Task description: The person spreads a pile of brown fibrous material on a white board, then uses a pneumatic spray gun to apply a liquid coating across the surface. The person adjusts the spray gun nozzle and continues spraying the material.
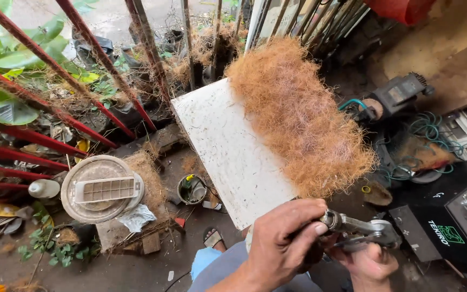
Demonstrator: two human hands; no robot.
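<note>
Gripping a metal tool at the lower right of the frame, your left hand is closed over its rounded silver end, with the thumb pressed along the top. Your right hand sits just below and to the right, its fingers curled shut around the tool's handles. The tool lies nearly level between the two hands, right at the lower corner of a white board. That board tilts up through the centre of the frame, speckled with dirt, and a thick mat of brown coconut fibre covers its right side and spills past its edge. Red metal bars slant across the upper left, with green leaves behind them. At the lower left a round grey lid carries a pale slotted tray. Your sandalled foot shows on the wet ground beneath the board.
</note>
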